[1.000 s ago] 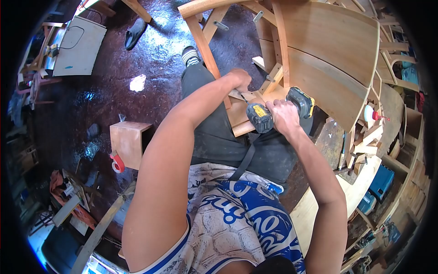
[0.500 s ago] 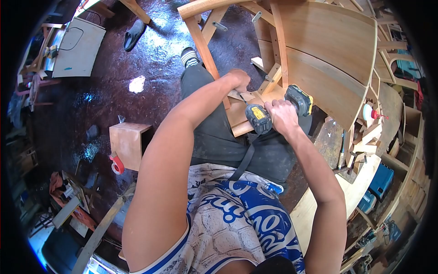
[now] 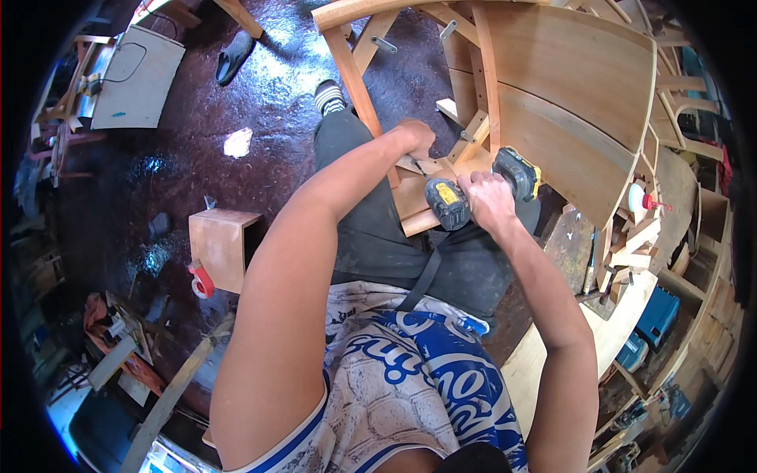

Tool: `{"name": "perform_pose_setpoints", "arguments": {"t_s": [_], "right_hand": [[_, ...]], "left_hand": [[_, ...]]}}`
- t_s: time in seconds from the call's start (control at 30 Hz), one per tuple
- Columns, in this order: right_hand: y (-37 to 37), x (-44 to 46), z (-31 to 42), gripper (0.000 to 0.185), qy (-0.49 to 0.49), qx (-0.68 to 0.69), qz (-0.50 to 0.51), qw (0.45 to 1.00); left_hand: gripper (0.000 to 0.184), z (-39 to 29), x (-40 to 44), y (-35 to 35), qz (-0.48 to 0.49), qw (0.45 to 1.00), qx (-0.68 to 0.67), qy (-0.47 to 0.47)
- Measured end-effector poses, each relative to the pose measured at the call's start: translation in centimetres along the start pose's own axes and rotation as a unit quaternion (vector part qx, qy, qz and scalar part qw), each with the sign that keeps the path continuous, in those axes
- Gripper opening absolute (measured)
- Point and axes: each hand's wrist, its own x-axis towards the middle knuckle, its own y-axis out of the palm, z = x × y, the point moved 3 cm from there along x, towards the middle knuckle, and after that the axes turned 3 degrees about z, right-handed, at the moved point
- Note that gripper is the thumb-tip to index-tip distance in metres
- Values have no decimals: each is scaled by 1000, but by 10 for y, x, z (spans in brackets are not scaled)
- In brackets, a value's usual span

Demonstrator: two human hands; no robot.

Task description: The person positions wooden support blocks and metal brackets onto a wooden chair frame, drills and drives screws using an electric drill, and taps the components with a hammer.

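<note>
My right hand (image 3: 489, 199) is wrapped around the grip of a cordless drill (image 3: 446, 203), black with yellow labels; its battery end (image 3: 516, 173) sticks out to the right. The drill's bit points up and left toward a small wooden piece (image 3: 428, 166) on a wooden furniture frame (image 3: 355, 87). Beside the bit, my left hand (image 3: 413, 140) is closed on that small piece, its fingertips partly hidden. The frame rests across my lap, with a broad plywood panel (image 3: 568, 87) on its right side and metal fittings on its bars.
A small wooden box (image 3: 217, 248) stands on the floor at left with a red tape roll (image 3: 203, 281). A slipper (image 3: 234, 59) lies farther off. At right are a bench (image 3: 572, 240) with a chisel-like tool (image 3: 591, 264), wood offcuts (image 3: 637, 240), a white bottle (image 3: 637, 197) and a blue case (image 3: 658, 311).
The view has shifted very slightly. Both hands, the drill and the frame stay in nearly the same places.
</note>
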Motion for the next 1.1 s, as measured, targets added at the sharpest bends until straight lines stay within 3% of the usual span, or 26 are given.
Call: {"name": "perform_pose_setpoints", "arguments": {"t_s": [0.23, 0.47, 0.57, 1.1], "right_hand": [[9, 3, 1, 17, -9, -22, -12, 1000], [6, 3, 0, 18, -6, 0, -4, 1000], [12, 1, 0, 20, -1, 5, -12, 1000], [13, -4, -8, 24, -18, 19, -22, 999]], "left_hand": [[28, 3, 5, 7, -34, 999, 2, 21], [27, 1, 2, 5, -45, 998, 14, 29], [36, -1, 1, 3, 11, 1000, 18, -1], [26, 4, 5, 10, -30, 999, 6, 32]]}}
